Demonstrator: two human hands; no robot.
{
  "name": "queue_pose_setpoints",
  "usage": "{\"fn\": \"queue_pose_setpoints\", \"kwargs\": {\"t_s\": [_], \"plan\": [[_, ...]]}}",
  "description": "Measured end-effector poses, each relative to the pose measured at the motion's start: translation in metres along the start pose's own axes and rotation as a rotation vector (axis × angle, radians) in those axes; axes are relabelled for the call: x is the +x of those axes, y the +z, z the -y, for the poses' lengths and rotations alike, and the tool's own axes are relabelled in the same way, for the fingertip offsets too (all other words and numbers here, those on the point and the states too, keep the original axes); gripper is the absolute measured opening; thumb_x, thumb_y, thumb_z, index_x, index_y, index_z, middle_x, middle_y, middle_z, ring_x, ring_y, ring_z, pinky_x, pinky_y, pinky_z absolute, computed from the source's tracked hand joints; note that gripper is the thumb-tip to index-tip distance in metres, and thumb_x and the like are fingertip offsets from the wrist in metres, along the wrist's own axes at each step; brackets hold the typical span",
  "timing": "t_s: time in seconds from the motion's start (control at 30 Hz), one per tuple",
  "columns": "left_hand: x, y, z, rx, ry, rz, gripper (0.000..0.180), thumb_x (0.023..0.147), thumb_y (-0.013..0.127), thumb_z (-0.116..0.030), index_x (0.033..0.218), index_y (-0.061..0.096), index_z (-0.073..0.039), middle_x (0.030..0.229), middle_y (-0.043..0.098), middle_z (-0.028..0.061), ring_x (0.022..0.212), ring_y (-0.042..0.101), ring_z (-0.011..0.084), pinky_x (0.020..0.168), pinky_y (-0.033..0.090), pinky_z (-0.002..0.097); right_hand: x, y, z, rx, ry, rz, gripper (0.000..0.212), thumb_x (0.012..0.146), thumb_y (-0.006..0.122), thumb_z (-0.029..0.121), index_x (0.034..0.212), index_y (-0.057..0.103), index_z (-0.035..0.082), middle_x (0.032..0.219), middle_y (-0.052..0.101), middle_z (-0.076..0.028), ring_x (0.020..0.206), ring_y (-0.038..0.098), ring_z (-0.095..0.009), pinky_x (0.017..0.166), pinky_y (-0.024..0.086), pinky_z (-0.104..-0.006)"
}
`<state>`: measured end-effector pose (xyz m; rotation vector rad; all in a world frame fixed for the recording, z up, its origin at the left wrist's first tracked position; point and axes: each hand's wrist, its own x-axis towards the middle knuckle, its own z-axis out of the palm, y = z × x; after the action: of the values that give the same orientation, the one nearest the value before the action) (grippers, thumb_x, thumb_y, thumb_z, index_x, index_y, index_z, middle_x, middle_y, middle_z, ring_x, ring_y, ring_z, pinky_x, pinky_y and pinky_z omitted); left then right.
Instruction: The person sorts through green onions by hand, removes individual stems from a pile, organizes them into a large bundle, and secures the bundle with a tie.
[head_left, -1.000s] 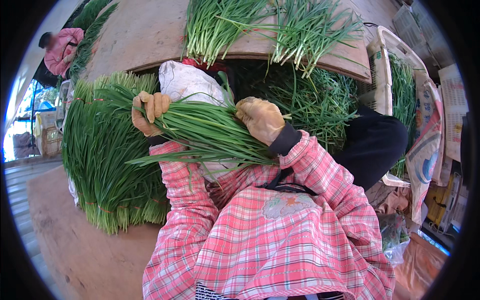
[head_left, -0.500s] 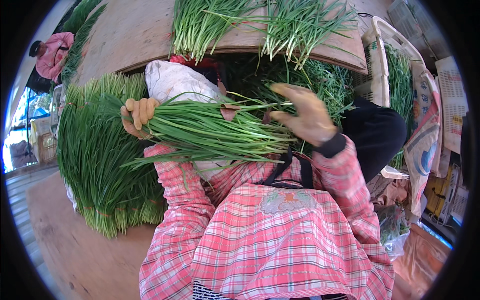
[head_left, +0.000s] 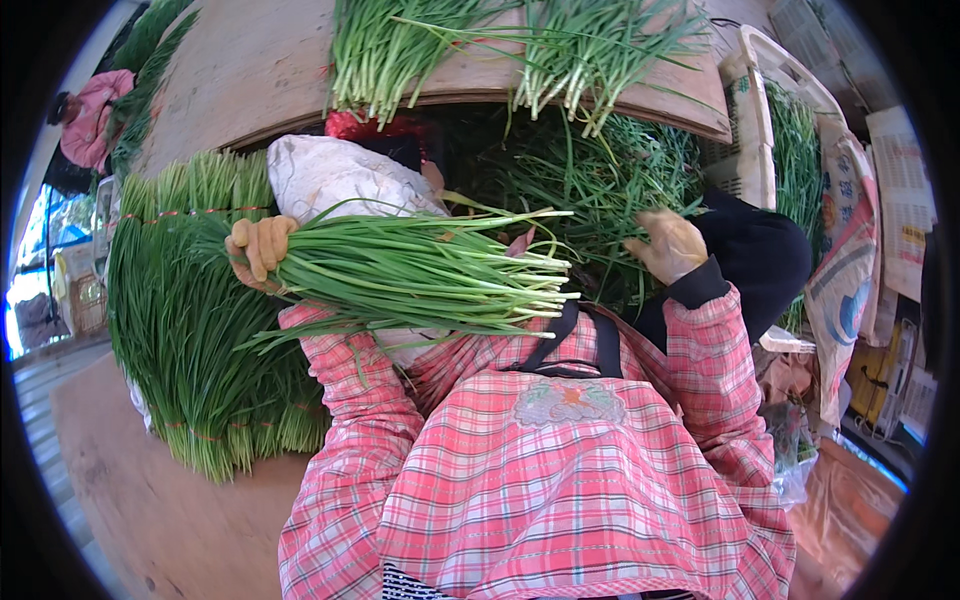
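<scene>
My left hand (head_left: 260, 250), in a tan glove, is wrapped round the leafy end of a loose bunch of garlic chives (head_left: 420, 270). The bunch lies crosswise before my chest, its pale cut stem ends pointing right. A brownish withered leaf (head_left: 521, 242) shows among the stems near that end. My right hand (head_left: 672, 248), gloved too, is apart from the bunch at its right. Its fingers are loosely bent and parted from the thumb, with nothing seen in them. Just beyond it lies a heap of loose green leaves (head_left: 600, 190).
Tied bundles of chives (head_left: 190, 310) are stacked at my left. A wooden board (head_left: 250, 80) across the far side carries two chive piles (head_left: 400, 60). A white sack (head_left: 340, 175) lies below it. At right stands a white plastic crate (head_left: 755, 120). A person in pink (head_left: 95, 120) is far left.
My right hand has drawn away from the stem ends, to the right over the loose leaves. The bunch in my left hand has shifted slightly left, and its stem ends now show plainly.
</scene>
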<state>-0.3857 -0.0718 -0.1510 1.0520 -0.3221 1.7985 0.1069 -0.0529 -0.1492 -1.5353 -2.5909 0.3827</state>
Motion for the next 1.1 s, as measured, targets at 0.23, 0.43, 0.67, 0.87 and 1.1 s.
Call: {"fn": "queue_pose_setpoints", "kwargs": {"t_s": [0.23, 0.43, 0.67, 0.87, 1.1], "plan": [[0.011, 0.009, 0.009, 0.016, -0.022, -0.04, 0.023, 0.095, 0.03, -0.02, 0.076, 0.038, -0.01, 0.042, 0.049, -0.0082, 0.034, 0.034, 0.0017, 0.043, 0.03, 0.0157, 0.066, 0.014, 0.102, 0.803, -0.145, 0.256, 0.042, 0.081, 0.06, 0.035, 0.107, 0.057, 0.002, 0.083, 0.062, -0.02, 0.076, 0.062, -0.033, 0.068, 0.049, -0.0396], [0.0, -0.005, 0.002, -0.042, 0.019, 0.057, 0.011, 0.088, 0.036, -0.012, 0.078, 0.035, -0.009, 0.047, 0.054, -0.0062, 0.035, 0.036, 0.0023, 0.045, 0.029, 0.0156, 0.007, 0.01, 0.027, 0.184, -0.09, -0.142, 0.008, 0.081, 0.053, 0.018, 0.079, 0.053, 0.01, 0.056, 0.055, -0.01, 0.051, 0.056, -0.03, 0.046, 0.044, -0.0398], [0.008, -0.029, -0.002, -0.174, -0.059, 0.332, 0.029, 0.061, 0.058, -0.003, 0.08, 0.036, -0.007, 0.054, 0.059, -0.0015, 0.039, 0.045, 0.0064, 0.052, 0.035, 0.0181, 0.029, -0.021, 0.026, 0.126, -0.243, -0.15, 0.036, 0.079, 0.062, 0.035, 0.086, 0.057, 0.0, 0.082, 0.06, -0.017, 0.075, 0.06, -0.034, 0.063, 0.047, -0.0413], [0.012, 0.005, 0.018, -0.124, -0.018, 0.041, 0.007, 0.082, 0.043, -0.007, 0.08, 0.036, -0.006, 0.046, 0.052, -0.0052, 0.035, 0.039, 0.0038, 0.046, 0.033, 0.0164, 0.086, 0.023, 0.14, 0.747, -0.371, 0.248, 0.028, 0.083, 0.057, 0.026, 0.095, 0.061, 0.0, 0.085, 0.061, -0.022, 0.079, 0.059, -0.039, 0.068, 0.046, -0.0447], [0.005, 0.007, 0.007, -0.08, -0.044, 0.026, 0.021, 0.095, 0.026, -0.019, 0.078, 0.033, -0.009, 0.04, 0.046, -0.0067, 0.03, 0.033, 0.001, 0.037, 0.029, 0.0154, 0.029, 0.004, 0.068, 0.692, -0.082, 0.166, 0.02, 0.084, 0.056, 0.023, 0.088, 0.061, 0.004, 0.069, 0.062, -0.015, 0.063, 0.061, -0.033, 0.057, 0.047, -0.0399]]}}
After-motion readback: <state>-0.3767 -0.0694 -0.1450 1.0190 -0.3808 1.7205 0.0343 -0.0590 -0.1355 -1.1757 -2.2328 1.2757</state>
